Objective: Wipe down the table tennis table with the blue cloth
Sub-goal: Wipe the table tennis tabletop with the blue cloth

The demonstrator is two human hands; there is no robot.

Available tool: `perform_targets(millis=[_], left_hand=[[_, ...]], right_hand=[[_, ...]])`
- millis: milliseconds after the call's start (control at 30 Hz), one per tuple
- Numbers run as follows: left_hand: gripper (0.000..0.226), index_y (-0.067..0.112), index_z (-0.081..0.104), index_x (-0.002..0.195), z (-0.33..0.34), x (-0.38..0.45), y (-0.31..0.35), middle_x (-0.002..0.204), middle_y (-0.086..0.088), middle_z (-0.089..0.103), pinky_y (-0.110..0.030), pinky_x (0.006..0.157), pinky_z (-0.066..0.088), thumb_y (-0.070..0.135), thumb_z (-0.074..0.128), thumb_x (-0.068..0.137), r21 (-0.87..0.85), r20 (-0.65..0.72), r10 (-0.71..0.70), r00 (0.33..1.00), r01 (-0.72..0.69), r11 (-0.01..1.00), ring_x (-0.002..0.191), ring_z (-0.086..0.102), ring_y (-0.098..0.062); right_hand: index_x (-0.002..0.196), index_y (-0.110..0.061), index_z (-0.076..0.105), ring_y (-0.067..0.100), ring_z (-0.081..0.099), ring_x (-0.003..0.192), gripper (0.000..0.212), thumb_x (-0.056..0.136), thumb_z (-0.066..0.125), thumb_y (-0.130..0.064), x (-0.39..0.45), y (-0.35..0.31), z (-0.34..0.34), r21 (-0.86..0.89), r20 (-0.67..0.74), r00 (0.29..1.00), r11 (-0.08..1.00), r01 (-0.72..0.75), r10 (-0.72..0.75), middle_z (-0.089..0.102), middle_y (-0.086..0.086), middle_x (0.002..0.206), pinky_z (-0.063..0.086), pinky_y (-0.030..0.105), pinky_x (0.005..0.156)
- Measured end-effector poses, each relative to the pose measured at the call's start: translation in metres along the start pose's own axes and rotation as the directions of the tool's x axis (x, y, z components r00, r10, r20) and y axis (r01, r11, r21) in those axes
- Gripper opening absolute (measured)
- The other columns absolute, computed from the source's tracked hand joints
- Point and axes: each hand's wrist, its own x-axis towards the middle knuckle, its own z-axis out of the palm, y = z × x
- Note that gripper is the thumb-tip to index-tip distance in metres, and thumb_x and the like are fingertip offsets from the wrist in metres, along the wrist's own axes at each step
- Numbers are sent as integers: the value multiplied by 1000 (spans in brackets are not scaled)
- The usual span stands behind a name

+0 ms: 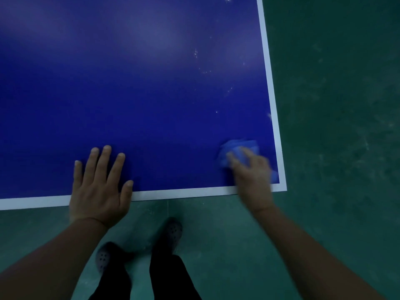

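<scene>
Near the right-hand corner of the dark blue table tennis tabletop (pixel 151 83) with its white border line, the right hand (pixel 252 172) lies on a crumpled blue cloth (pixel 238 149), fingers spread over it and pressing it to the surface; motion blur hides whether any finger curls round the fabric. The cloth sits just inside the white edge lines. The left hand (pixel 100 187) rests flat on the near edge, fingers straight and spread, holding nothing. Pale smudges (pixel 203 71) speckle the surface farther along the right side. Below, dark trousers (pixel 168 276) and grey perforated clogs (pixel 173 231) stand on the green floor (pixel 335 105).
</scene>
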Motion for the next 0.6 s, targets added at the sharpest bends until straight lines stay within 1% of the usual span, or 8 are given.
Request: perform_targets(millis=[100, 167, 267, 333, 400, 467, 533, 600], left_hand=[[70, 8, 37, 150, -1, 0, 0, 160, -17, 24, -57, 121, 7, 50, 26, 95, 11, 20, -6, 1000, 6, 1000, 150, 16, -35], [71, 8, 37, 150, -1, 0, 0, 161, -17, 24, -57, 120, 7, 51, 26, 95, 7, 24, -7, 1000, 7, 1000, 150, 15, -35], [71, 8, 38, 150, -1, 1, 1, 160, -18, 25, -58, 120, 8, 50, 28, 94, -3, 25, -10, 1000, 10, 1000, 150, 16, -35], [71, 7, 38, 150, -1, 0, 1, 160, -18, 26, -58, 120, 7, 49, 28, 93, 0, 30, -12, 999, 12, 1000, 150, 17, -36], [71, 7, 38, 150, -1, 1, 1, 160, -18, 26, -58, 120, 7, 49, 28, 93, -3, 32, -11, 999, 11, 1000, 149, 17, -36], [71, 7, 38, 150, -2, 1, 1, 160, -18, 26, -59, 120, 9, 49, 28, 93, 0, 37, -10, 999, 10, 1000, 149, 17, -36], [71, 7, 38, 149, -3, 2, 1, 159, -19, 27, -60, 120, 9, 49, 28, 93, -4, 45, -14, 999, 14, 1000, 149, 18, -37], [71, 6, 39, 149, -5, 2, 1, 159, -20, 28, -59, 120, 9, 49, 28, 93, -10, 48, -10, 999, 11, 1000, 149, 19, -38]], right_hand=[[129, -9, 65, 48, 53, 110, 34, 98, 52, -12, 23, 76, -20, -56, -88, 893, 893, -446, 441, 53, 26, 136, 47, 49, 92], [131, -13, 64, 32, 47, 120, 33, 103, 49, -21, 35, 87, -22, -85, -127, 850, 849, -522, 511, 52, 15, 137, 41, 41, 99], [116, -42, 65, -10, 51, 95, 24, 99, 51, -50, 39, 32, -13, -34, -175, 919, 931, -364, 353, 57, -28, 109, 49, 29, 88], [109, -47, 66, 1, 61, 92, 17, 94, 63, -41, 27, -28, -2, 52, -166, 973, 986, -157, 164, 65, -21, 107, 56, 33, 84], [122, -30, 68, 29, 61, 96, 40, 86, 68, -13, 0, -72, 14, -9, -89, 986, 990, 138, -138, 64, 5, 125, 53, 39, 79], [124, -22, 69, 35, 59, 95, 44, 85, 60, -5, -6, -57, 16, 11, -15, 977, 977, 215, -214, 63, 14, 129, 50, 40, 78], [119, -14, 72, 42, 61, 91, 40, 86, 56, 0, 6, -11, 3, -32, -24, 1000, 999, -4, 3, 64, 24, 124, 51, 41, 76], [120, -6, 70, 49, 60, 97, 31, 92, 58, -5, 25, 47, -20, -65, -97, 902, 902, -427, 420, 62, 30, 119, 48, 36, 73]])
